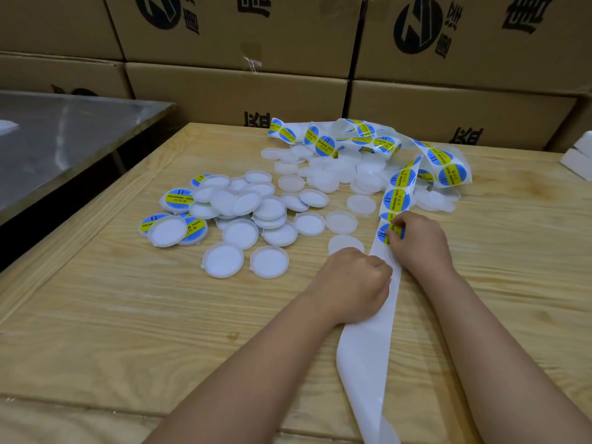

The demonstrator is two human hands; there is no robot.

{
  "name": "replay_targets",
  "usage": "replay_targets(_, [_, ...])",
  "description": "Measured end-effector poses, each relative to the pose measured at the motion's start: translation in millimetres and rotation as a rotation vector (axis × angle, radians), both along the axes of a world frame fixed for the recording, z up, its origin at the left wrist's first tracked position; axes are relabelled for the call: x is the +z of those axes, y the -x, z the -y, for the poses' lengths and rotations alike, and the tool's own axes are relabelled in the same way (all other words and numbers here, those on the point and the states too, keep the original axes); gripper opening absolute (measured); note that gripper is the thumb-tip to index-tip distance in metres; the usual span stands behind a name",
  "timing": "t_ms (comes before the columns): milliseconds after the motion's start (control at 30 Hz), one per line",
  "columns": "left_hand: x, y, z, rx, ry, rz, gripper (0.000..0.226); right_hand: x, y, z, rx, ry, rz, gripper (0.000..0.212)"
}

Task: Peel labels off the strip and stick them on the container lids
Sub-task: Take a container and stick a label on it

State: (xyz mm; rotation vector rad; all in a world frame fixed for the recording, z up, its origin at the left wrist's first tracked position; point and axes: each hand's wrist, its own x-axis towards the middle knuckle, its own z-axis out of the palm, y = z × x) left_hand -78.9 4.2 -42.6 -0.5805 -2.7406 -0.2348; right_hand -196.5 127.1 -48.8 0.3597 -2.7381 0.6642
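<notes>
Starting at nine o'clock, a grey sheet-metal table (64, 139) stands just beside the pale wooden worktable (128, 315) and seems to play no part. At ten o'clock from the hands lie the finished lids (177, 200), round white plastic discs bearing blue-and-yellow stickers, likely pushed leftward to keep them apart from the unfinished stock. Beside them, toward eleven o'clock, spreads a loose heap of bare white round plastic lids (269, 208), several within easy reach of the hands, so each peeled sticker has a short trip.

The left hand (355, 283) sits with fingers curled down onto the left edge of the long white backing strip (368, 354), holding it against the wood. That hold probably serves as an anchor, so the paper does not lift while a sticker is pulled. The emptied part of the strip trails toward six o'clock, off the near edge.

At one o'clock from that fist, the right hand (416, 241) pinches the round blue-and-yellow label (382, 233) nearest the bare paper, its fingertips at the sticker's edge, apparently starting a peel. Further along, at twelve to one o'clock, the loaded strip coils loosely over a second heap of plain lids (339, 174). Brown printed cardboard cartons (237, 91) wall the back, and white blocks (576, 158) sit at three o'clock.
</notes>
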Motion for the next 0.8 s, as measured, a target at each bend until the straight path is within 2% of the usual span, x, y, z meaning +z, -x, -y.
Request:
replay_targets(267, [-0.3,-0.3,1.1,-0.015,-0.029,-0.019,0.027,1.2,-3.5,-0.4,-0.008,0.071,0.068,0.020])
replay_targets(400, [-0.7,-0.1,1.2,-0.013,-0.018,-0.024,0.028,3.8,-9.8,1.1,0.000,0.138,0.036,0.037])
replay_targets(500, [-0.5,0.3,1.2,-0.020,-0.037,-0.033,0.027,9.0,-15.8,1.6,0.026,0.272,0.009,0.054])
replay_targets(733, [-1.9,1.1,1.1,-0.030,-0.059,-0.029,0.026,10.5,-17.2,1.8,0.002,0.499,0.030,0.067])
replay_targets(800, [-3.4,2.0,1.2,-0.026,-0.064,-0.025,0.026,8.5,-15.6,2.4,0.015,0.672,0.045,0.065])
